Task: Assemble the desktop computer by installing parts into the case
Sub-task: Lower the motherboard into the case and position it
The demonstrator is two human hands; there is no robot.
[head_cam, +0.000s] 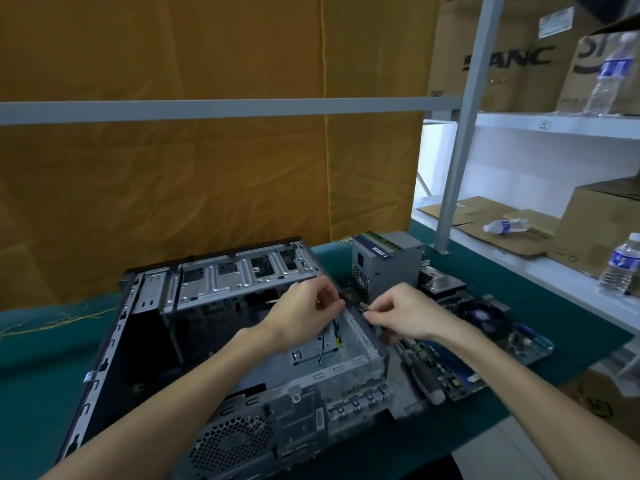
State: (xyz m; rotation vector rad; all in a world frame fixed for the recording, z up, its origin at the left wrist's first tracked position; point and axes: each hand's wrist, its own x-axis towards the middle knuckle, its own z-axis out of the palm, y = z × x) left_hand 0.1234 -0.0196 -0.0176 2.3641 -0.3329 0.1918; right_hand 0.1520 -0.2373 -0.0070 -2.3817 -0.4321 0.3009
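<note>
The left hand (pixel 304 308) hovers over the far right corner of the open grey metal computer case (pixel 221 341), its fingers curled in a pinch around something small at that edge; what it pinches is too small to tell. The right hand (pixel 405 311) meets it from the other side, thumb and forefinger pinched on a small flat silver piece (pixel 363 307) just above the case's right wall. The two hands are close, fingertips nearly touching.

Under them, the case lies on its side on a dark green table cover (pixel 41 358), its open side up and its perforated rear panel toward the camera. Thin dark wires (pixel 329 337) hang inside near the right wall.

Just right of the case lies a screwdriver with a black and white handle (pixel 424 379), and beside it a blue-green motherboard with a round black fan (pixel 485 327). Behind the hands stands a grey boxy power supply (pixel 384 261), with a dark flat drive (pixel 441 280) next to it.

Farther right, a white shelf (pixel 540 124) carries brown cardboard boxes (pixel 498 53) and clear plastic water bottles (pixel 620 265). A yellow-brown curtain (pixel 207 150) hangs behind the table.
</note>
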